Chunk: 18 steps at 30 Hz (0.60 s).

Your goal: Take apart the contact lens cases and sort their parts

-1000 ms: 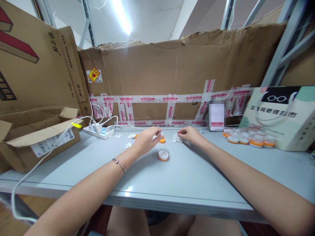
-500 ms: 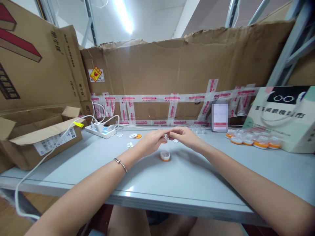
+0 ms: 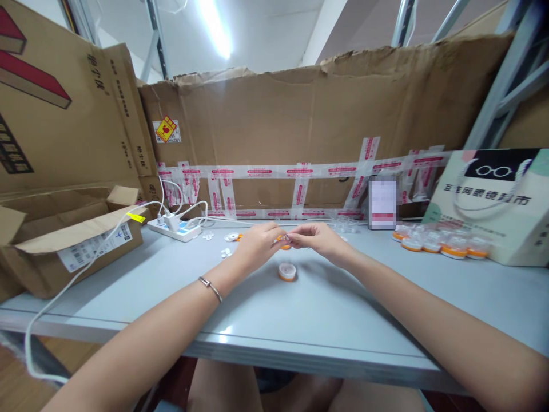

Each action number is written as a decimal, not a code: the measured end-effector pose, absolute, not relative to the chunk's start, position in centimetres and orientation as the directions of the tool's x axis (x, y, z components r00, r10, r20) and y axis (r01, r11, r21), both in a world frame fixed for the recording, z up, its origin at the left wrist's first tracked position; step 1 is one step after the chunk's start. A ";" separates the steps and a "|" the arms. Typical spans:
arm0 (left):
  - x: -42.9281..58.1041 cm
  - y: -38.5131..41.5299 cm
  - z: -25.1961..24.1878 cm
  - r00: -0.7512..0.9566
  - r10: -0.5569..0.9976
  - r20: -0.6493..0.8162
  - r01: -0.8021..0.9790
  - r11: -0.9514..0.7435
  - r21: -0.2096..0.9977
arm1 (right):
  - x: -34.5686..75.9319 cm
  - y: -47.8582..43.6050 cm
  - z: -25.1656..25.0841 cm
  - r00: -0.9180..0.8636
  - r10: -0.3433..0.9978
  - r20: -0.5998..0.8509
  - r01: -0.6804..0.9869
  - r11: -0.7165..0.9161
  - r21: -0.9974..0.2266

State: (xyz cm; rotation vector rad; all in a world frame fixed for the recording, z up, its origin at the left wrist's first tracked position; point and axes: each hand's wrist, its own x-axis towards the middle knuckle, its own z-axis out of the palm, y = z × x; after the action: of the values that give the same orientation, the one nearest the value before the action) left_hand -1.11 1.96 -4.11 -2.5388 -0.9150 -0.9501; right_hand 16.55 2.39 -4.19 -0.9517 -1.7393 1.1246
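My left hand (image 3: 258,245) and my right hand (image 3: 318,241) meet above the middle of the table. The fingers of both are closed at a tiny, clear or shiny piece (image 3: 286,238), too small to name. My right thumb and forefinger pinch at it, and the left fingertips are against it from the other side. Just behind and below the fingertips shows an orange-based round part (image 3: 286,247), partly hidden by the hands. Nearer to me, a small round case (image 3: 287,272) with a clear top and an orange base stands on the grey table (image 3: 343,320).
Small white pieces (image 3: 226,253) and a white round part (image 3: 231,237) lie at left. A power strip (image 3: 175,229) and an open carton (image 3: 72,234) stand beyond. At right are several orange-based cases (image 3: 454,247), a phone (image 3: 383,203) and a paper bag (image 3: 484,212).
Both hands have sunk slightly, and the right fingertips have shifted a little left. The left fingers have drawn back left, uncovering more of the orange part behind. The near case has stayed put.
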 end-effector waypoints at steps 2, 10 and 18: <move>-1.0 2.0 -4.3 0.595 0.447 0.668 0.683 -0.720 -0.127 | 16.4 2.4 -4.3 -0.311 0.920 0.239 0.138 0.293 -0.946; -0.7 2.0 -4.6 0.625 0.402 0.669 0.707 -0.654 -0.267 | 15.9 1.8 -3.8 -0.257 0.946 0.196 0.061 0.218 -0.974; -0.7 2.0 -4.6 0.622 0.410 0.667 0.704 -0.665 -0.248 | 16.0 1.8 -3.9 -0.266 0.934 0.237 0.071 0.264 -0.962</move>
State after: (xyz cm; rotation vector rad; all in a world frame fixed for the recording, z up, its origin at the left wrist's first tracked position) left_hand -0.70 1.98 -4.60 -2.3513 -0.8765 -0.7932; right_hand 16.02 1.80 -3.88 -0.9568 -1.5862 1.1432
